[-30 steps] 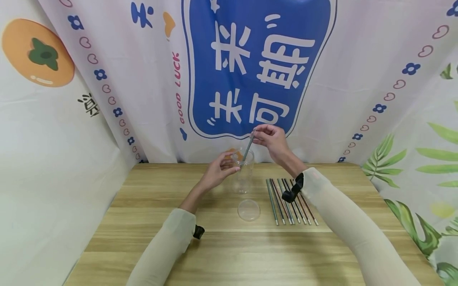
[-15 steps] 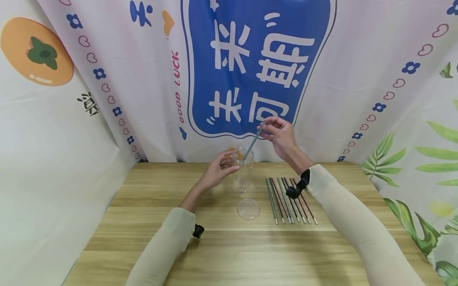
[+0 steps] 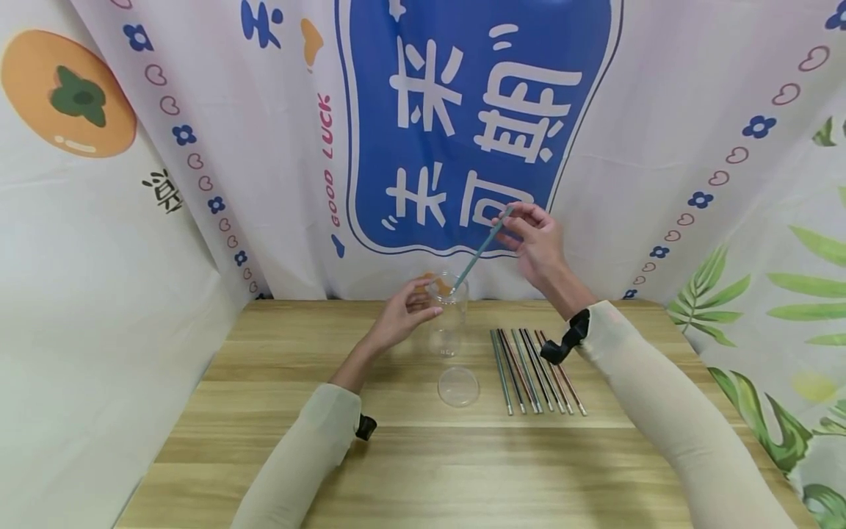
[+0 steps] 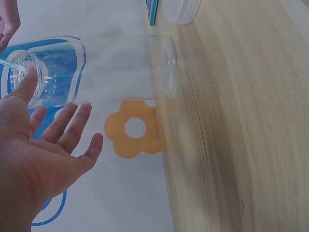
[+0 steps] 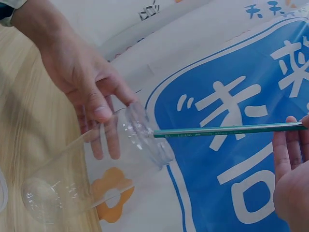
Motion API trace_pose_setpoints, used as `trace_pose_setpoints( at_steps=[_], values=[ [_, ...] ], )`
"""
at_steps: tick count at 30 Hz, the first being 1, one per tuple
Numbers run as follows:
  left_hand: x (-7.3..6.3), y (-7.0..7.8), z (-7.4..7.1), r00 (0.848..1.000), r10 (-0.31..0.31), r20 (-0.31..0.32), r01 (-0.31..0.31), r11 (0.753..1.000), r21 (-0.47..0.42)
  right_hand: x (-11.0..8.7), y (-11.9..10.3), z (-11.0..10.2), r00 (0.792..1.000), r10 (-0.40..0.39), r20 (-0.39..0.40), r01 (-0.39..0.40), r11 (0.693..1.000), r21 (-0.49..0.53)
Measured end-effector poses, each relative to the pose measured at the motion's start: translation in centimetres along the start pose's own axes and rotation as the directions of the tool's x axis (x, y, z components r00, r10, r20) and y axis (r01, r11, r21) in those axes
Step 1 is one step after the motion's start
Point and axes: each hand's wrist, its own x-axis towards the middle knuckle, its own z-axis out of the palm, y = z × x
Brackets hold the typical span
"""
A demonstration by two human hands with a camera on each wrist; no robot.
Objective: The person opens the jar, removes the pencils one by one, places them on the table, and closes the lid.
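Note:
My left hand (image 3: 406, 316) holds the clear plastic jar (image 3: 449, 327) near its neck, thumb on the near side and fingers behind. Upright on the table, the jar has its mouth uncovered. My right hand (image 3: 538, 242) pinches a green pencil (image 3: 481, 250) by its upper end, above and right of the jar. Slanting down to the left, the pencil has its silvery lower end at the jar's mouth. In the right wrist view, that end of the pencil (image 5: 227, 130) meets the jar's rim (image 5: 149, 137); whether it touches I cannot tell.
A round clear lid (image 3: 459, 387) lies on the wooden table (image 3: 423, 470) in front of the jar. Right of it, several pencils (image 3: 535, 371) lie side by side, green, dark and reddish. A printed curtain (image 3: 615, 220) hangs right behind the table's back edge.
My right hand has moved up and to the right, drawing the green pencil outward until its lower end is at the jar's mouth. The left hand and jar have stayed nearly still.

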Motion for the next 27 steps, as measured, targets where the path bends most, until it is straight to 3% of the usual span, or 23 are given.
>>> trace_pose_setpoints(
  at_steps=[9,18,27],
  values=[
    [-0.1,0.0,0.1,1.0,-0.006,-0.006,0.006,1.0,0.003,0.0,-1.6,-0.6,0.999,-0.014,-0.037,0.016,0.999,0.049],
    [0.0,-0.1,0.1,1.0,0.008,-0.008,-0.008,1.0,0.007,-0.6,-3.0,-1.4,0.999,-0.022,-0.042,0.023,0.999,0.031],
    [0.2,-0.3,0.1,1.0,0.005,-0.011,-0.005,1.0,0.021,-1.7,-3.5,-3.2,1.0,0.005,-0.017,-0.006,0.998,-0.058]
  ],
)
